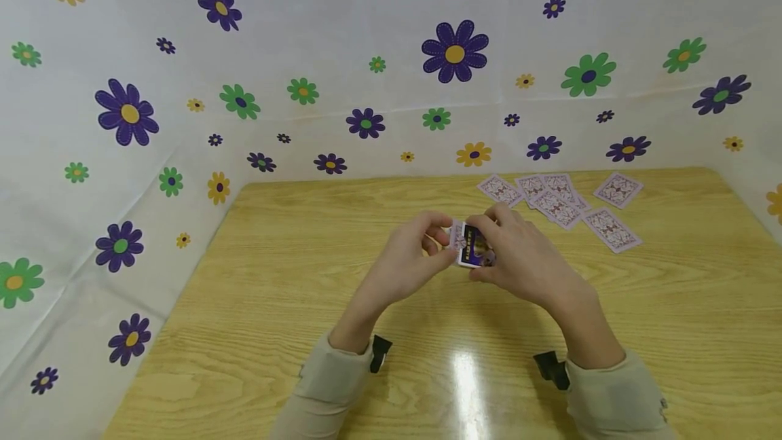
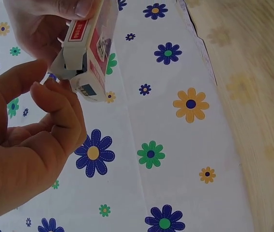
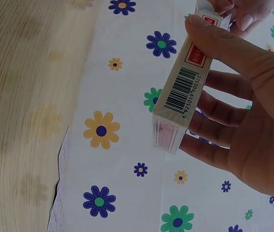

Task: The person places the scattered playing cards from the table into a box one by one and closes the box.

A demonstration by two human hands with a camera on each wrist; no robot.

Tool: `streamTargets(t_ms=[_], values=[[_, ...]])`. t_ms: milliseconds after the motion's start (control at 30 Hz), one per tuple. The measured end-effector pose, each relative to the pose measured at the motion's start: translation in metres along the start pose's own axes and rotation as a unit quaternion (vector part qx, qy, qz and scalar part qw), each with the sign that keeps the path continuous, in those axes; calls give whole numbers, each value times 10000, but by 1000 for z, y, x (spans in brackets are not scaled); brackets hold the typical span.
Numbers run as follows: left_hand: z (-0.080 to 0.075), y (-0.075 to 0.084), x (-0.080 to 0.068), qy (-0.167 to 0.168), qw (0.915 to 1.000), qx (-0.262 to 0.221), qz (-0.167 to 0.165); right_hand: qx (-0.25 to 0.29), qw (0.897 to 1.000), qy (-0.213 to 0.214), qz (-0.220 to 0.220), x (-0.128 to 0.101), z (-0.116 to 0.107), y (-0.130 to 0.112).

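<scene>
A small playing-card box (image 1: 479, 248) with a dark printed face is held above the table by my right hand (image 1: 519, 250). The right thumb lies along one narrow side of the box, and the fingers grip the opposite side. In the right wrist view, that narrow side of the box (image 3: 181, 89) carries a barcode. My left hand (image 1: 409, 253) is at the box's opened end, with curled fingers at a loose end flap (image 2: 89, 87). The left wrist view shows white flaps standing out there. How much lies inside the box is hidden.
Several playing cards (image 1: 613, 229) lie face down at the table's back right, some overlapping (image 1: 557, 208). The wood-grain table (image 1: 293, 277) meets a white flowered cloth (image 1: 391, 87) behind and at the sides. Dark straps (image 1: 380, 353) show at both wrists.
</scene>
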State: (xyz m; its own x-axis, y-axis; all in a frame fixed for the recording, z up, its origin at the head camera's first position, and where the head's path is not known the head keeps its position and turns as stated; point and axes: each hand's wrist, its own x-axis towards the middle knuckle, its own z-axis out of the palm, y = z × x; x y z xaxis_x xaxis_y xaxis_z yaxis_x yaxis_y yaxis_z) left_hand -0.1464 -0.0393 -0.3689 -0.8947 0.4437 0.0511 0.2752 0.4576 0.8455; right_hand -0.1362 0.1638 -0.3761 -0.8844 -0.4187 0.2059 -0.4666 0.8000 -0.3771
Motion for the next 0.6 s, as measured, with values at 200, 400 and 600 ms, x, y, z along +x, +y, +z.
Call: streamTargets(t_ms=[200,400,600], values=[[4,0,1,-50,9999,-80,127,-2,10000,23,-25,0,0,0],[8,0,1,-63,9997,-8,229,6,10000,59,-64,0,-1,0],[12,0,2,-212,9995,22,248,-54,9999,82,-98,0,0,1]])
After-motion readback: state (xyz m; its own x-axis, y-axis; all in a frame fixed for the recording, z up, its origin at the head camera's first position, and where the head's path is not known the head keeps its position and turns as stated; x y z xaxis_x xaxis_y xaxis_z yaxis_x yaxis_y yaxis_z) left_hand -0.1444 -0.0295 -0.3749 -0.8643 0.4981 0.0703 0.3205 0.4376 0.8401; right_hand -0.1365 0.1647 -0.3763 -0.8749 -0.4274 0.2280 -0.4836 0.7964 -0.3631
